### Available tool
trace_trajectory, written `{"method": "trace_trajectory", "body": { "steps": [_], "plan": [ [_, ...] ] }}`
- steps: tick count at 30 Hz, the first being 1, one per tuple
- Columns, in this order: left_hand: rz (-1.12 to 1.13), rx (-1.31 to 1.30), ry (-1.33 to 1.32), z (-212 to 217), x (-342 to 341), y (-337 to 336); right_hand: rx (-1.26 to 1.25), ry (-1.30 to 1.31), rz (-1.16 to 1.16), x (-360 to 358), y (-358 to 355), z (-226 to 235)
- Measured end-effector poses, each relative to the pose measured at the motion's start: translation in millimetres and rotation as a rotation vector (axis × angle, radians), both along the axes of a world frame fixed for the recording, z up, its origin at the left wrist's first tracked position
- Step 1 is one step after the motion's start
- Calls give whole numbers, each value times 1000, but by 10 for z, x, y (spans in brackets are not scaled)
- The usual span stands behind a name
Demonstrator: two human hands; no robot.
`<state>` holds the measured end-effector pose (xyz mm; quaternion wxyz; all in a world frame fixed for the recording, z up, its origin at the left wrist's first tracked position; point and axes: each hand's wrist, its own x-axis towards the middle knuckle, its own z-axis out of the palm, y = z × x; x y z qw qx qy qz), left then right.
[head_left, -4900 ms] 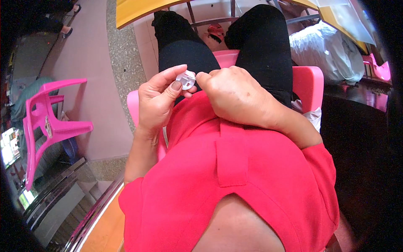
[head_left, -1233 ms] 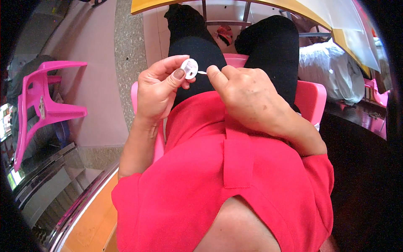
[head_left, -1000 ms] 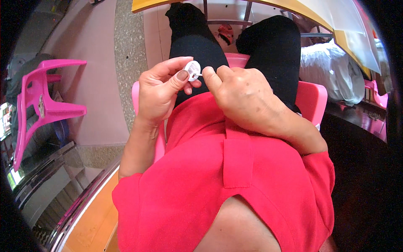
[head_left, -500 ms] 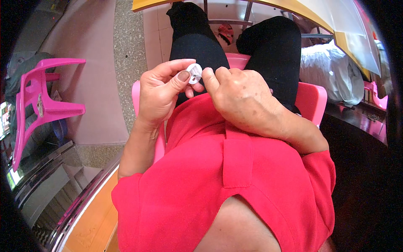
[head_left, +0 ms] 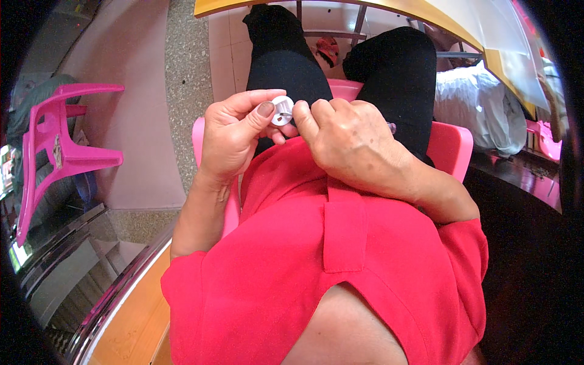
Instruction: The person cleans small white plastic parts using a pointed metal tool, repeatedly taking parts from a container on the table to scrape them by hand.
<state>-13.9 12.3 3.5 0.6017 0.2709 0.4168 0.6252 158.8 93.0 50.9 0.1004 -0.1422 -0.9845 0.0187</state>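
Note:
Between the thumb and fingers of my left hand (head_left: 240, 125) is a small round white plastic part (head_left: 281, 104), its hollowed face with inner ridges and a small brownish spot turned up. My right hand (head_left: 350, 134) is closed, knuckles up, just right of it, around what appears to be a screwdriver. Its thin metal shaft (head_left: 286, 114) reaches from the fingertips to the part's face. A bit of purplish, see-through handle end (head_left: 391, 127) pokes out at the far side of the right hand. My fingers and palm hide the rest of the tool. Both hands are above my lap.
I sit on a pink plastic chair (head_left: 451, 146), knees under a wooden-edged table (head_left: 420, 11). Another pink chair (head_left: 73, 155) is at the left by the wall. White bags (head_left: 477, 106) lie right of my legs. A wooden surface (head_left: 131, 322) is at the lower left.
The white part has turned slightly, showing more of its face and the metal shaft. The right hand has rolled a little, and the purplish handle end now shows beside it.

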Motion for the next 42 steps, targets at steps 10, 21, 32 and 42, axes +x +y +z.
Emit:
{"method": "trace_trajectory", "body": {
  "steps": [10,21,32,42],
  "plan": [
    [11,-57,83,-37,21,-13,16,-22,82,-60,33,45],
    [156,-43,412,-2,146,-26,-37,-176,204,-155,106,46],
    [51,38,48,-15,91,123,-291,-262,147,-7,459,320],
    [-19,63,-132,83,-20,337,-473,-262,44,424,869,261]
  ]
}}
